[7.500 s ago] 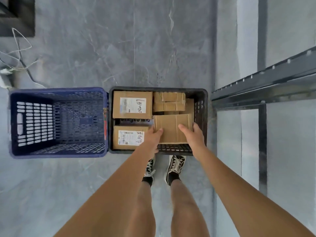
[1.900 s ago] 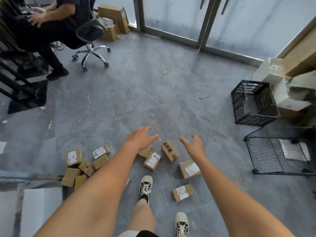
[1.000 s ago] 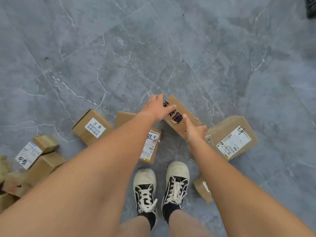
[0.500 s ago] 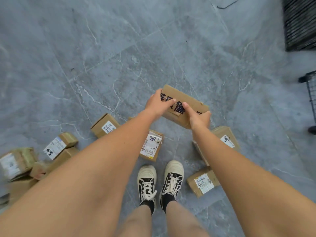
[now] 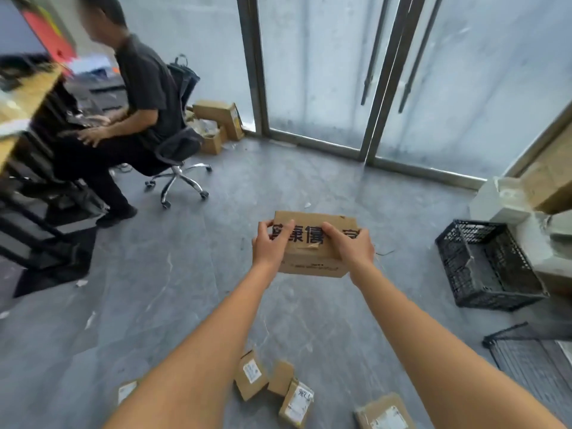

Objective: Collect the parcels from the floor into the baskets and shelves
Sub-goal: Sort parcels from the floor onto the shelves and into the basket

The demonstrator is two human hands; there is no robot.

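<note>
- Your cardboard parcel (image 5: 312, 246) with large black printed characters is off the floor, held at arm's length in front of you, roughly mid-frame, top face tilted toward the camera.
- Your left hand (image 5: 269, 246) grips the parcel's left end, fingers curled over the top edge onto the printed face.
- Your right hand (image 5: 351, 244) grips the right end, fingers wrapped over the same face; it covers part of the print.
- On the grey marble floor (image 5: 173, 274) below your forearms lie more small parcels: a labelled one (image 5: 251, 374), a plain brown one (image 5: 280, 377) touching it, one with a handwritten label (image 5: 296, 402), another labelled one (image 5: 385, 413) at the bottom edge, and one (image 5: 125, 391) partly hidden by your left arm.
- A black plastic basket (image 5: 489, 264) sits on the floor to your right, tipped on its side; a wire basket (image 5: 532, 357) is nearer, at the lower right edge.
- Far left: a seated person (image 5: 139, 97) on a swivel chair (image 5: 176, 156) at a desk (image 5: 21, 97).
- Behind the chair, cardboard boxes (image 5: 219, 119) rest by the glass doors (image 5: 340, 72).
</note>
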